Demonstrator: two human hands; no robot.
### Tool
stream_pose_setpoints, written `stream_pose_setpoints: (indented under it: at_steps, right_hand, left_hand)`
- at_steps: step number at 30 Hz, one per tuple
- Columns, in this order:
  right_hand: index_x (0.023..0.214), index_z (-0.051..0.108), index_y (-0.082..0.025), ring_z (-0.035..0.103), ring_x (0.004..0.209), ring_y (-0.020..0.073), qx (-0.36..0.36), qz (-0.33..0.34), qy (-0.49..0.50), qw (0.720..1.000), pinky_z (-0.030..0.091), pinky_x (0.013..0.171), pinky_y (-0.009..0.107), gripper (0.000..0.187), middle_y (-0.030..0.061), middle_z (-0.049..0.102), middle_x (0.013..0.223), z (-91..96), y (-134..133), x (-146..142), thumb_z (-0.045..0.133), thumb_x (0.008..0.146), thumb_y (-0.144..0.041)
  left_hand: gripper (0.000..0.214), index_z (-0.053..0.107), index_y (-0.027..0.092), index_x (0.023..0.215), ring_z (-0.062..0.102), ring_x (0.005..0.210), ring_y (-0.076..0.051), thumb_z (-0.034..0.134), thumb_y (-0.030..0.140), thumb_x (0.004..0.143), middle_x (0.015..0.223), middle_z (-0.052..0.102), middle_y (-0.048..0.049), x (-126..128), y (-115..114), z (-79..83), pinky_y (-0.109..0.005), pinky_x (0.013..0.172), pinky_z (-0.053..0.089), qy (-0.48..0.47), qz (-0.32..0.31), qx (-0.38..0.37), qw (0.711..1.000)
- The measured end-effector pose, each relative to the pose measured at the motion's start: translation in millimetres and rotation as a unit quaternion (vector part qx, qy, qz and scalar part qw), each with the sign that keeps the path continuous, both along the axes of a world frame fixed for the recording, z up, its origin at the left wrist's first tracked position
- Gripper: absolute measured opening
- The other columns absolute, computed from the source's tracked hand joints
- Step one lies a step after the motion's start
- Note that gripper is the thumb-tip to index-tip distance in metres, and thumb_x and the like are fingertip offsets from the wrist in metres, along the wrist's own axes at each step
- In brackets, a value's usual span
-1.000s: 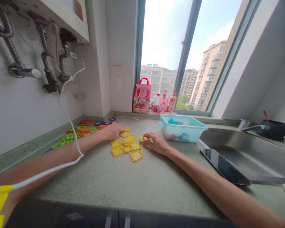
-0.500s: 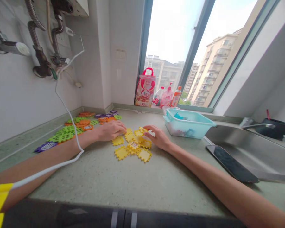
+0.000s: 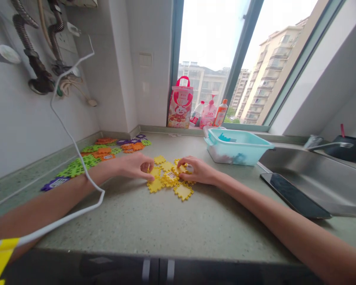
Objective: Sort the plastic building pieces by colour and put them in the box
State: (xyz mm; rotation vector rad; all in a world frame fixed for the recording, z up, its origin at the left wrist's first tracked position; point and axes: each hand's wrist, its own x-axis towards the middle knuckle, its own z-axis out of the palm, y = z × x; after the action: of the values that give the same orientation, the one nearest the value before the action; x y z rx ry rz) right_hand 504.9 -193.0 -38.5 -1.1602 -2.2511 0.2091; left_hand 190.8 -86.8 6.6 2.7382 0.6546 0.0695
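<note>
Left hand (image 3: 135, 166), shifted nearer since the earlier frame: thumb and fingers apart at the left edge of the yellow tiles (image 3: 170, 179), on the counter (image 3: 160, 227). Right hand (image 3: 200, 171): fingers curled at the pile's right; clamped or not, cannot tell. Step, apparently: gathering yellow tiles; next move calls for gentle inward pressure. Farther left: green tiles (image 3: 79, 166). Far right: blue tub (image 3: 252, 155).

This is a kitchen: there is a sink (image 3: 320, 174), a tap (image 3: 313, 141) at its back edge, a table (image 3: 178, 229) to its left, and wall pipes (image 3: 35, 65) far to its left.
</note>
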Motion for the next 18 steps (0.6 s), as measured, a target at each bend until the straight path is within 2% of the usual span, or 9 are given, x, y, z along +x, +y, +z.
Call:
stream_pose_setpoints:
  at_steps: [3, 5, 7, 11, 13, 15, 18]
  right_hand:
    - [0.105, 0.07, -0.022, 0.068, 0.099, 0.0233, 0.006, -0.024, 0.005, 1.0, 0.051, 0.092, 0.038, 0.024, 0.0053, 0.075, 0.105, -1.2, -2.0, 15.9, 0.079, 0.087, -0.035]
    - [0.105, 0.07, -0.021, 0.068, 0.098, 0.0233, 0.016, -0.037, 0.023, 0.999, 0.051, 0.091, 0.038, 0.027, 0.0053, 0.074, 0.105, -3.4, -1.2, 25.1, 0.08, 0.087, -0.038]
    - [0.108, 0.07, -0.021, 0.068, 0.099, 0.0235, 0.032, -0.047, 0.047, 0.997, 0.051, 0.092, 0.038, 0.03, 0.0056, 0.074, 0.106, -5.0, 0.9, 30.5, 0.081, 0.087, -0.04]
    - [0.115, 0.07, -0.021, 0.068, 0.105, 0.0241, 0.066, -0.04, 0.083, 0.994, 0.051, 0.098, 0.039, 0.034, 0.0073, 0.075, 0.112, -2.8, 2.2, 25.9, 0.08, 0.09, -0.043]
    - [0.118, 0.07, -0.022, 0.068, 0.108, 0.0244, 0.082, -0.026, 0.086, 0.993, 0.051, 0.101, 0.04, 0.035, 0.0081, 0.075, 0.115, 0.0, 0.2, 17.3, 0.079, 0.092, -0.043]
    - [0.119, 0.071, -0.022, 0.068, 0.11, 0.0244, 0.083, -0.005, 0.07, 0.994, 0.051, 0.102, 0.04, 0.033, 0.0087, 0.075, 0.117, 2.2, -2.5, 8.1, 0.078, 0.094, -0.042]
    - [0.119, 0.073, -0.021, 0.068, 0.108, 0.0242, 0.046, 0.03, 0.031, 0.998, 0.052, 0.101, 0.04, 0.029, 0.0098, 0.075, 0.116, 3.4, -5.9, -0.2, 0.073, 0.098, -0.041]
  left_hand:
    - [0.038, 0.072, 0.023, 0.104, 0.061, 0.066, -0.017, 0.069, 0.059, 0.093, 0.077, 0.069, 0.0005, 9.7, -4.9, -10.0, -0.027, 0.059, 0.038, -0.056, 0.012, 0.049, 0.997]
    - [0.036, 0.073, 0.021, 0.104, 0.063, 0.072, -0.018, 0.065, 0.056, 0.097, 0.082, 0.07, -0.0015, 15.9, -10.3, -13.4, -0.029, 0.067, 0.042, -0.105, 0.008, 0.115, 0.988]
    - [0.036, 0.072, 0.02, 0.099, 0.063, 0.079, -0.02, 0.063, 0.054, 0.099, 0.086, 0.07, -0.0037, 20.5, -17.1, -13.7, -0.032, 0.076, 0.044, -0.142, -0.021, 0.167, 0.975]
    - [0.046, 0.069, 0.02, 0.094, 0.062, 0.085, -0.024, 0.075, 0.066, 0.087, 0.089, 0.069, -0.0052, 23.6, -29.3, -9.7, -0.035, 0.081, 0.044, -0.133, -0.085, 0.22, 0.963]
    - [0.047, 0.069, 0.021, 0.094, 0.062, 0.086, -0.025, 0.079, 0.066, 0.083, 0.089, 0.068, -0.0049, 23.7, -32.1, -8.9, -0.036, 0.081, 0.044, -0.118, -0.089, 0.226, 0.963]
    - [0.042, 0.069, 0.021, 0.096, 0.062, 0.086, -0.024, 0.077, 0.061, 0.086, 0.09, 0.068, -0.0045, 23.6, -32.0, -9.1, -0.035, 0.081, 0.044, -0.109, -0.09, 0.209, 0.968]
    - [0.036, 0.07, 0.021, 0.103, 0.063, 0.091, -0.024, 0.074, 0.055, 0.091, 0.098, 0.069, -0.0055, 22.9, -28.5, -10.2, -0.034, 0.083, 0.045, -0.106, -0.098, 0.179, 0.973]
